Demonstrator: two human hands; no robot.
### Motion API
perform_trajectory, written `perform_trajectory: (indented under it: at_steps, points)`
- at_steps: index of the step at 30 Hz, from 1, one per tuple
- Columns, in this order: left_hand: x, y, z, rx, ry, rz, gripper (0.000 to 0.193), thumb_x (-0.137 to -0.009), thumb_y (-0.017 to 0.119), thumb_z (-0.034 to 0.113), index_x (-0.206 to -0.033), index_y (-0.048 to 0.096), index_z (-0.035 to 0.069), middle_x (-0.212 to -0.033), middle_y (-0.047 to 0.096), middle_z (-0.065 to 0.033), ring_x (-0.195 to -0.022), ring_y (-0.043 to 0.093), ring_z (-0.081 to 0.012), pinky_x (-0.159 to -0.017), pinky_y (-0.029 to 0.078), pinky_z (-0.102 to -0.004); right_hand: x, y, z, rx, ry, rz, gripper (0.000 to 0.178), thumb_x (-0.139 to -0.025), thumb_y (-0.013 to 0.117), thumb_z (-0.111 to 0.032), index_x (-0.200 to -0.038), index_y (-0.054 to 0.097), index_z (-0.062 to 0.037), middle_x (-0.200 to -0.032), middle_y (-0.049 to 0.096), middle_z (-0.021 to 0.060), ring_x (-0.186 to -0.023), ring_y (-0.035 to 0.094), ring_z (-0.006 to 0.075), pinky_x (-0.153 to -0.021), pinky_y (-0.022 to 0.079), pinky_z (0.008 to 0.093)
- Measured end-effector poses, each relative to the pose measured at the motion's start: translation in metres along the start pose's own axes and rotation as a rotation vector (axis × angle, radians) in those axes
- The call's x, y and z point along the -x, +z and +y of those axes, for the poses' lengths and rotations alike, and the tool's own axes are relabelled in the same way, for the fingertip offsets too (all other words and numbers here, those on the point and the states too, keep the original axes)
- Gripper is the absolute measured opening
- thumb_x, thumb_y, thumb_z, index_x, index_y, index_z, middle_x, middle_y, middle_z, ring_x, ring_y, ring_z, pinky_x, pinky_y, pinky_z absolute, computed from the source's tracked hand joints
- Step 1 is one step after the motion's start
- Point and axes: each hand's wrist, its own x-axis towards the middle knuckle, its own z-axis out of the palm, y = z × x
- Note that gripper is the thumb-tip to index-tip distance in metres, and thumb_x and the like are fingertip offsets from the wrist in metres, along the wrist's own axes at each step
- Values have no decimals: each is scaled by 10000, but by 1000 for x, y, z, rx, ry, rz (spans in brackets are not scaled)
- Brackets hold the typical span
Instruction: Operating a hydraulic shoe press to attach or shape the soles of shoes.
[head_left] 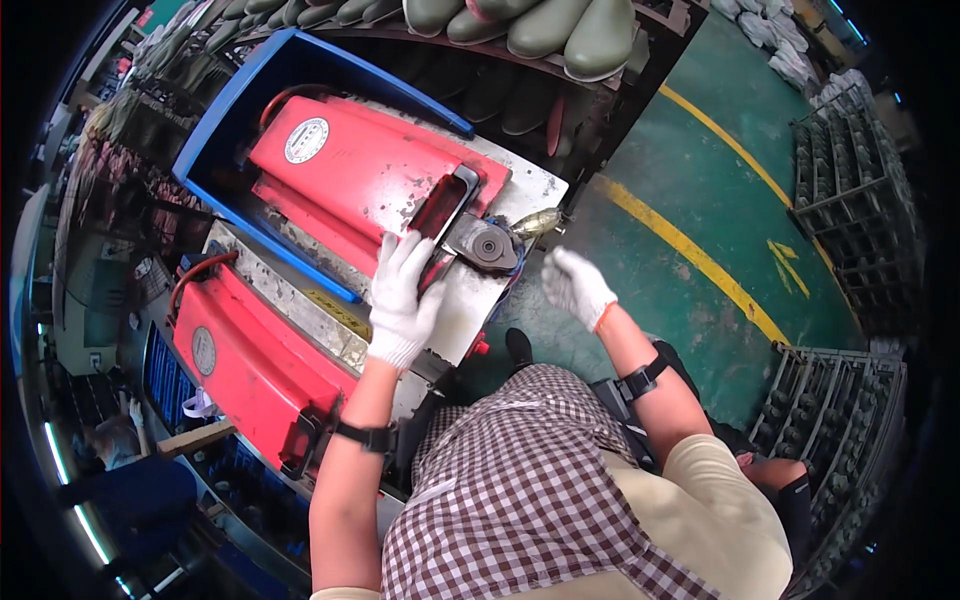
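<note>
My left hand [403, 300], in a white knit glove, is over the front edge of a red machine [350, 165], fingers spread. I cannot tell whether it touches the machine; nothing shows in its grasp. Just right of its fingertips is a grey round machine head [488, 246] with ringed grooves, and beside that a brass-coloured cylinder [537, 222]. A dark rectangular opening [440, 208] lies behind the fingers. My right hand [577, 288], gloved likewise, hangs in the air right of the machine head, apart from it. Its fingers are loosely bent, with nothing visible in them.
A blue tub [225, 130] wraps the machine's far left side. A second red machine [255, 350] stands at left. Green rubber boots [550, 30] line a rack behind. Metal racks [835, 410] stand on the right, past yellow floor lines [695, 255]. Another person [115, 440] is at lower left.
</note>
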Motion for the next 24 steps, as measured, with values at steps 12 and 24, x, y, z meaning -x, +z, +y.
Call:
perform_trajectory:
  at_steps: [12,24]
  points:
    - [204,-117,-23,-198,-663,397,230,-911,674,65,-1137,694,25,-1032,699,-145,-996,680,-312,-931,526,-419,-27,134,66,1127,113,-703,351,-1022,646,-399,-1146,615,-73,-902,675,23,-752,650,97,-673,544,263]
    - [164,-117,-50,-292,-817,-311,480,-960,539,559,-1021,733,124,-939,752,-152,-890,727,-357,-815,554,-484,-25,216,195,1613,8,-956,461,-940,709,-397,-1216,683,-28,-921,715,60,-747,654,128,-639,542,296]
